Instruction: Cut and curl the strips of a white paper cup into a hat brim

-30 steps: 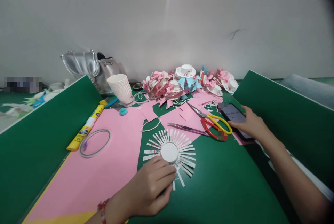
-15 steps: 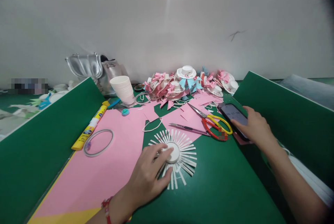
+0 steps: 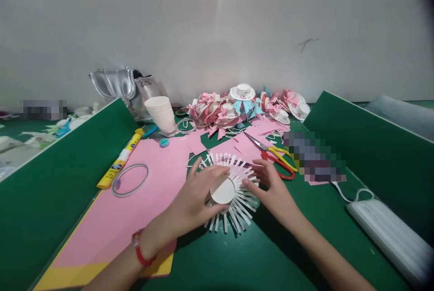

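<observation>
I see a green tabletop (image 3: 288,245) laid out for paper craft, walled at the far side by a pale partition (image 3: 217,33). The biggest thing on it is a pink paper sheet (image 3: 135,209) running from the near left toward the middle, with a yellow sheet (image 3: 68,277) showing beneath its near edge.

At the far middle lies a heap of finished paper hats (image 3: 244,105), small white cup-brims trimmed with pink and blue bows. By my count that is a fair batch done. A stack of paper cups (image 3: 162,113), uncut, stands left of the heap beside a silver bag (image 3: 125,87), so I judge more remain to be made.

The piece in hand sits in the middle of the tabletop, right of the pink sheet: a cut paper cup (image 3: 225,189), its wall slit into strips that fan out round the base. My left hand (image 3: 200,196) grips the base, fingers curled over it; my right hand (image 3: 271,187) lies on the strips at the right, fingers narrow and pressing them flat. The cutting looks complete; I see no bow or cord on it yet.

Smaller things ring the work: a white power bank (image 3: 389,232) at the near right, a glue tube (image 3: 120,162) and a tape ring (image 3: 130,180) at the left, scissors (image 3: 278,157) just beyond the right hand.
</observation>
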